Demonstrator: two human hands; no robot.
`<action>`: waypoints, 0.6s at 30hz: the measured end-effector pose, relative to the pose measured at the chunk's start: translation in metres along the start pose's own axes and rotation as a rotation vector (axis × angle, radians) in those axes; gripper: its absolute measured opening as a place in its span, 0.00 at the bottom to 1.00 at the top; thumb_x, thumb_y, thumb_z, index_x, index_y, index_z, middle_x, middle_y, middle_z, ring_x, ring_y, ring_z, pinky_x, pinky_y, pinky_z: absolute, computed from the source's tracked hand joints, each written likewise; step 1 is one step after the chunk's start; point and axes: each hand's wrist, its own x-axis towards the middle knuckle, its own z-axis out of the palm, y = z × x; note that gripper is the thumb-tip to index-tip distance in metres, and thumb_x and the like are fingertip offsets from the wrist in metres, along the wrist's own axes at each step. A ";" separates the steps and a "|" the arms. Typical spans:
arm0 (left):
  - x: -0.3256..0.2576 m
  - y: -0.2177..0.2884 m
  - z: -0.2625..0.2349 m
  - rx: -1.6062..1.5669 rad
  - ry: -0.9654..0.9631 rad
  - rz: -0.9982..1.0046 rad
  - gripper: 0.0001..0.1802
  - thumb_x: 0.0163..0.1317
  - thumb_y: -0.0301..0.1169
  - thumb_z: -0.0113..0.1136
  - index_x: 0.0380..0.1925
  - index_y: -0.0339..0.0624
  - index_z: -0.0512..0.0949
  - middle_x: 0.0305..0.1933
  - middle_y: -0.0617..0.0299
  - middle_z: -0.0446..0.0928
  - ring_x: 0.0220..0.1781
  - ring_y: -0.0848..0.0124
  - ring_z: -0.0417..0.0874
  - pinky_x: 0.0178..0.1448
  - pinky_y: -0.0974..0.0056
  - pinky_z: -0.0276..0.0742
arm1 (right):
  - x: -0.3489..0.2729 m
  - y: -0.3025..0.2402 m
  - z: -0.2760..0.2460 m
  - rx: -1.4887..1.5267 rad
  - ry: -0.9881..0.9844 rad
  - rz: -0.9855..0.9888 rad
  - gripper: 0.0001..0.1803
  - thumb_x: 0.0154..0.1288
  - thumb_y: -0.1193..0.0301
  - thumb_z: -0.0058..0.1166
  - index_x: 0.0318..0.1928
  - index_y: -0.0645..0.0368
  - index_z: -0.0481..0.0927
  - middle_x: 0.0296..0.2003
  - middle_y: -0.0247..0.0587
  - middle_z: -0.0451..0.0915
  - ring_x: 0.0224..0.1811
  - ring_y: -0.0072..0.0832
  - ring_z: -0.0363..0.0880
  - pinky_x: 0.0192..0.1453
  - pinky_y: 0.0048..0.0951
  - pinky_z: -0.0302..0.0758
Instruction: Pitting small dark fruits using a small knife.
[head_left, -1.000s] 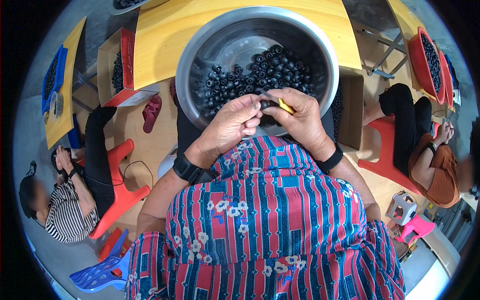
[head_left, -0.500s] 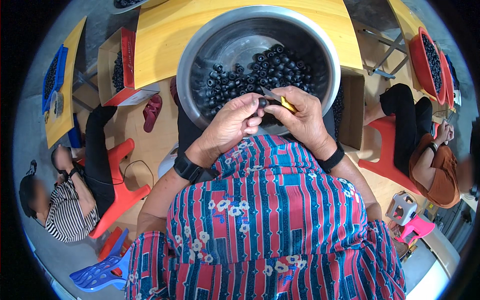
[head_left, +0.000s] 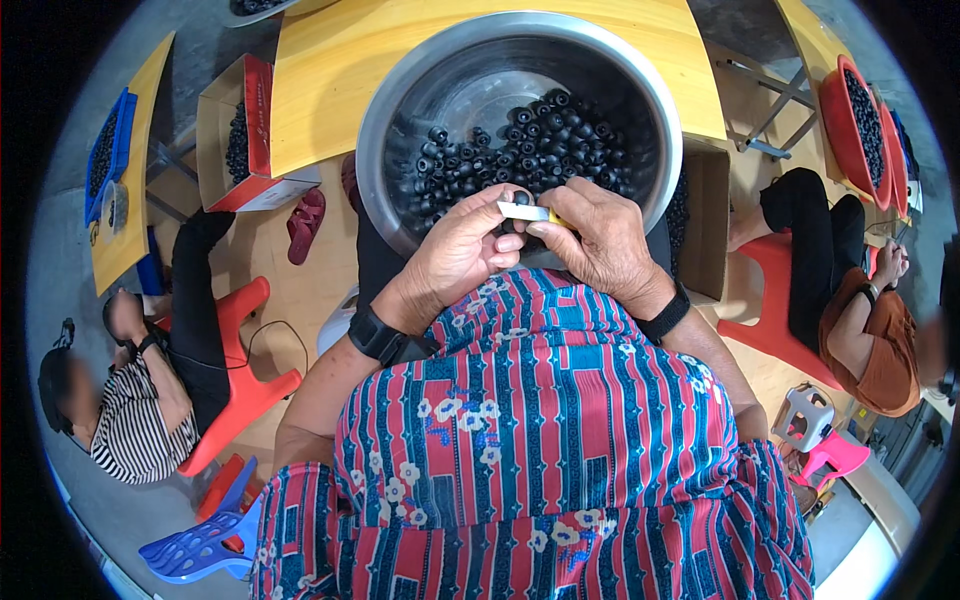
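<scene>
Over the near rim of a large steel basin (head_left: 371, 150), my left hand (head_left: 455, 248) pinches a small, round black part (head_left: 521, 197) between thumb and fingers. My right hand (head_left: 608, 243) is closed round a small yellow-handled knife (head_left: 524, 212). Its bright blade points left and lies across the black part, close to my left fingertips, covering some of it. Most of the handle is hidden in my right fingers. Just beyond both hands, many similar black parts (head_left: 545, 145), some with a hole in the top, lie heaped in the basin.
A yellow table (head_left: 310, 90) stands behind the basin. Cardboard boxes (head_left: 222, 135) holding black parts stand at both sides. People sit left and right on red stools (head_left: 240, 325). Red basins (head_left: 838, 120) are far right, a blue tray (head_left: 112, 145) far left. A red slipper (head_left: 306, 228) lies on the floor.
The knife has turned: its blade, angled up and away before, now lies nearly level across the black part. My right hand has rolled with it; my left hand stays almost in place.
</scene>
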 end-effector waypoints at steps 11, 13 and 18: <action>0.000 0.000 0.001 -0.004 0.004 -0.009 0.11 0.75 0.30 0.44 0.52 0.39 0.71 0.41 0.63 0.72 0.32 0.80 0.66 0.32 0.74 0.62 | 0.000 -0.001 0.000 0.004 0.014 0.024 0.13 0.62 0.59 0.62 0.36 0.56 0.80 0.27 0.42 0.76 0.30 0.42 0.79 0.33 0.40 0.75; 0.000 0.000 -0.003 -0.011 -0.038 -0.003 0.11 0.76 0.31 0.44 0.52 0.39 0.71 0.40 0.64 0.71 0.32 0.80 0.65 0.32 0.74 0.62 | 0.000 0.000 0.001 0.016 0.021 0.041 0.13 0.62 0.60 0.62 0.35 0.56 0.81 0.27 0.43 0.76 0.31 0.44 0.79 0.34 0.40 0.75; -0.001 -0.002 0.001 0.016 -0.073 -0.023 0.11 0.76 0.34 0.45 0.50 0.40 0.71 0.39 0.65 0.69 0.32 0.80 0.65 0.33 0.74 0.62 | 0.001 0.013 0.005 0.130 0.110 0.184 0.11 0.62 0.65 0.61 0.36 0.61 0.80 0.29 0.50 0.78 0.33 0.49 0.78 0.37 0.41 0.74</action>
